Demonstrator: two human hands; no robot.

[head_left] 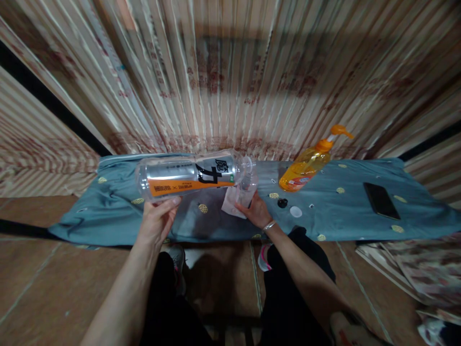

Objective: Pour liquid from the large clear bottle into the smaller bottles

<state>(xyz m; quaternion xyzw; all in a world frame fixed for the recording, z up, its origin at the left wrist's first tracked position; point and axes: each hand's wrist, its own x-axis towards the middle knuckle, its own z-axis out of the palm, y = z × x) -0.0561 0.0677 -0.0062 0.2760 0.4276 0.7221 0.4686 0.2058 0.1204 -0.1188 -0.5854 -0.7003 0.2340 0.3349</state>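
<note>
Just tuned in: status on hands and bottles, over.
Left hand holds large bottle sideways. Right hand holds small bottle at large bottle's neck. Pump bottle to the right.

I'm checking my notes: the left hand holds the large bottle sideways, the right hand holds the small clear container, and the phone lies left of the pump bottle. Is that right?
Not quite: in the head view the phone lies right of the pump bottle. The left hand does hold the large bottle sideways, and the right hand the small clear container.
</note>
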